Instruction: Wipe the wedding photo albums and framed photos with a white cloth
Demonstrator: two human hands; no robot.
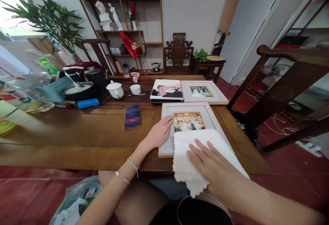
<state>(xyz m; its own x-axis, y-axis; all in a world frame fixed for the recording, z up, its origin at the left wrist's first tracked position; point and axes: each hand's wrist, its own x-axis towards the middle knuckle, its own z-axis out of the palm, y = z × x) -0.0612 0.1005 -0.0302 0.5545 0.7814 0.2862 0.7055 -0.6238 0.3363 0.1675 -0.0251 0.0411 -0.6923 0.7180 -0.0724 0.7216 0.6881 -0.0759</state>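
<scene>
We judge the wiping of the pale-wood rectangular picture frame with a white mat [190,119] to be partway through. It lies flat on the brown wooden bench [97,125], right of centre in the view. Our right hand [205,160] lies spread on a white, scallop-edged soft cloth [183,160], fingers pressing flat rather than clenched, over the lower right of the frame. Our left hand [162,130] rests along its left side, fingers extended and gripping nothing. The upper part is uncovered; whether it has been wiped, we cannot tell. Behind it, a second pale-wood frame [201,91] and a white photo-covered album [167,89] lie untouched; we cannot tell whether they are done or left.
</scene>
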